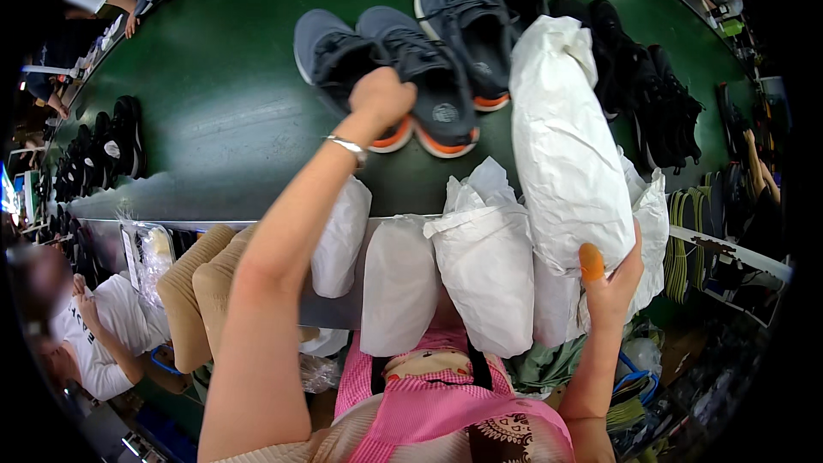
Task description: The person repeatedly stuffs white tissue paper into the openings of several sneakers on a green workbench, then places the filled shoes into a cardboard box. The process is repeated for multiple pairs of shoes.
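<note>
My left hand (pixel 383 101) is closed at the collar of a dark grey sneaker (pixel 330 47) with a white and orange sole. Its fingertips are hidden. Against that shoe lies a matching grey sneaker (pixel 433 90), toes pointing away. My right hand (pixel 613 287) grips the near end of a long, crumpled white paper bundle (pixel 566 154); an orange cover sits on the thumb. What the paper wraps cannot be seen. The bundle slants up over the green table (pixel 214 111), beside another pair of grey sneakers (pixel 467 21).
More white paper bundles (pixel 399 283) line the table's near edge, with beige ribbed forms (pixel 197 283) to their left. Black sneakers (pixel 651 103) stand right, others (pixel 127 137) far left. A person in a white shirt (pixel 116 334) is at lower left. Green-edged insoles (pixel 686 231) hang at right.
</note>
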`<state>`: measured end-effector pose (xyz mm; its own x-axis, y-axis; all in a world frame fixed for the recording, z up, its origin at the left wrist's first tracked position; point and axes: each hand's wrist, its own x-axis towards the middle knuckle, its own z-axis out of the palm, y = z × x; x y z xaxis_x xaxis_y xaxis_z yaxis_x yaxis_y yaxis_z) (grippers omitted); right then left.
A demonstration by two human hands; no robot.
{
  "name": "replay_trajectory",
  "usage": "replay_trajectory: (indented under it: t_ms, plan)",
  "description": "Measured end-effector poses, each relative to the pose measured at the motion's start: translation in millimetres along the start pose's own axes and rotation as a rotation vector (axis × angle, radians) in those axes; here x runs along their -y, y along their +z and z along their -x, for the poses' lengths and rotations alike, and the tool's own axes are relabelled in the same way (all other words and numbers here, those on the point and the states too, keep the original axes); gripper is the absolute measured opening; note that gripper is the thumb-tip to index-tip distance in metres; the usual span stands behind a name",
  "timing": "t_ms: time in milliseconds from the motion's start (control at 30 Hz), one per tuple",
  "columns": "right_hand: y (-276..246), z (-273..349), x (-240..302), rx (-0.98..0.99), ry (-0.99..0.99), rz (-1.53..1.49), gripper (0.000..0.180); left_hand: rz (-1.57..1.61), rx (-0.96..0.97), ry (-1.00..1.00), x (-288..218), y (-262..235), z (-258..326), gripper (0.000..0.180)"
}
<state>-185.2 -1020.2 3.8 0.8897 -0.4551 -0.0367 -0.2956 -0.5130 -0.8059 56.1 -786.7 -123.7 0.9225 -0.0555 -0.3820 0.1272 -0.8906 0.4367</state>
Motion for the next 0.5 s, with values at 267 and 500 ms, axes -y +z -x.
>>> replay_trajectory:
  t_ms: [267,500]
  plan:
    - [3,-54,50,0.122,-0.262,0.414,0.061,0.256,-0.082,0.178,-45,39,30,0.047]
    - [4,-93,96,0.485,-0.214,0.482,0.05,-0.067,-0.775,0.49,10,-1,8,0.04]
